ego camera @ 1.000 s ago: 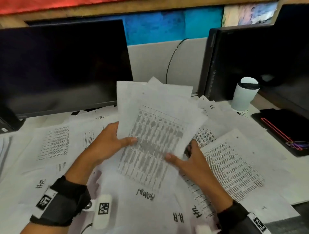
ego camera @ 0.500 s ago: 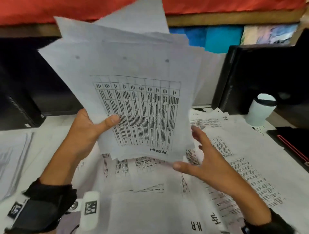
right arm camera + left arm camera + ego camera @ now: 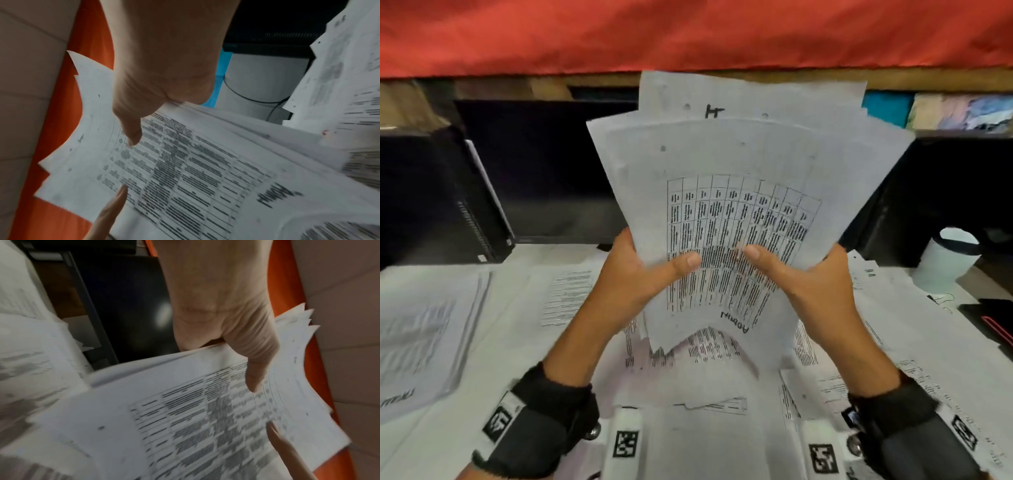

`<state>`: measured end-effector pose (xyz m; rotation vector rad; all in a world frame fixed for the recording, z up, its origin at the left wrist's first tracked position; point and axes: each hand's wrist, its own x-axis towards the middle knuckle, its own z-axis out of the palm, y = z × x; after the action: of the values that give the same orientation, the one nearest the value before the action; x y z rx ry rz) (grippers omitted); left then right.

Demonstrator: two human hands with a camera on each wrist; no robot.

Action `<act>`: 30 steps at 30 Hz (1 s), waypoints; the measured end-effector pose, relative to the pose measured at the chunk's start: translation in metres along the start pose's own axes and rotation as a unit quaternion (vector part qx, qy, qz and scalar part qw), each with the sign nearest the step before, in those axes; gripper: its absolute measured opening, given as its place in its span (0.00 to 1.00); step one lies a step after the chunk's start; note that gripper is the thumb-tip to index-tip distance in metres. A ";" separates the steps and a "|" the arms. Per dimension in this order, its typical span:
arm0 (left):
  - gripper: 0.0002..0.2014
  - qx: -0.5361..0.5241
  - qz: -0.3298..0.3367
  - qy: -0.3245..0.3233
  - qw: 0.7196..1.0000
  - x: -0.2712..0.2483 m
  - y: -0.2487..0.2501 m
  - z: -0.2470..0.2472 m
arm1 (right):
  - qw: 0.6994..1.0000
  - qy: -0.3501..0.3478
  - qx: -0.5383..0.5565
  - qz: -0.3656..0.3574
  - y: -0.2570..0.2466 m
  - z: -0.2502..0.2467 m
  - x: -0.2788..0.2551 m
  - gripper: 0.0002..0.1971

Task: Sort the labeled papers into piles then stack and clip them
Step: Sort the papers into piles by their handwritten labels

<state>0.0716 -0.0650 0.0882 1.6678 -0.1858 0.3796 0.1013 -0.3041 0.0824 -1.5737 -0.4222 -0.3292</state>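
A loose stack of printed papers (image 3: 739,178) stands upright above the desk; its front sheet carries a table and a handwritten "Admin" label near the bottom edge. My left hand (image 3: 640,274) grips the stack's left edge, thumb across the front. My right hand (image 3: 801,277) grips the right edge the same way, thumb on the table print. In the left wrist view the stack (image 3: 195,418) lies under the left hand (image 3: 236,337). In the right wrist view the right hand (image 3: 156,91) pinches the stack (image 3: 185,170). A sheet behind the front one shows a handwritten mark at its top.
More printed sheets (image 3: 705,349) cover the desk beneath the hands, and a separate pile (image 3: 424,335) lies at the left. Dark monitors (image 3: 544,171) stand behind, a white cup with dark lid (image 3: 948,257) at the right, a black folder (image 3: 996,325) at the far right edge.
The stack has risen off the desk to upright. The right hand, apart from the sheets half a second ago, now grips the right edge. The view has tilted upward.
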 end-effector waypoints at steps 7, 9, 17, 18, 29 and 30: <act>0.22 -0.058 -0.021 -0.036 0.997 -0.015 -0.016 -0.006 | 0.997 -0.010 0.003 0.078 0.020 0.004 -0.013 0.17; 0.23 -0.069 -0.010 -0.041 0.997 -0.012 -0.009 -0.007 | 0.998 -0.013 0.004 0.064 0.011 0.007 -0.008 0.22; 0.25 -0.077 -0.050 -0.055 0.994 -0.015 -0.023 -0.022 | 0.990 -0.044 0.029 0.132 0.033 0.014 -0.009 0.29; 0.26 -0.068 -0.066 -0.060 0.994 -0.020 -0.032 -0.024 | 0.986 -0.049 0.013 0.161 0.043 0.016 -0.015 0.28; 0.12 0.055 -0.114 0.042 0.991 -0.046 -0.076 -0.055 | 0.985 -0.111 -0.021 0.131 0.048 0.045 0.014 0.03; 0.09 0.048 -0.123 0.050 0.990 -0.051 -0.078 -0.058 | 0.982 -0.112 -0.027 0.148 0.055 0.047 0.017 0.04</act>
<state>0.0426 -0.0019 0.0026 1.7373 0.1135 0.2871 0.1393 -0.2577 0.0386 -1.7072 -0.3459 0.0660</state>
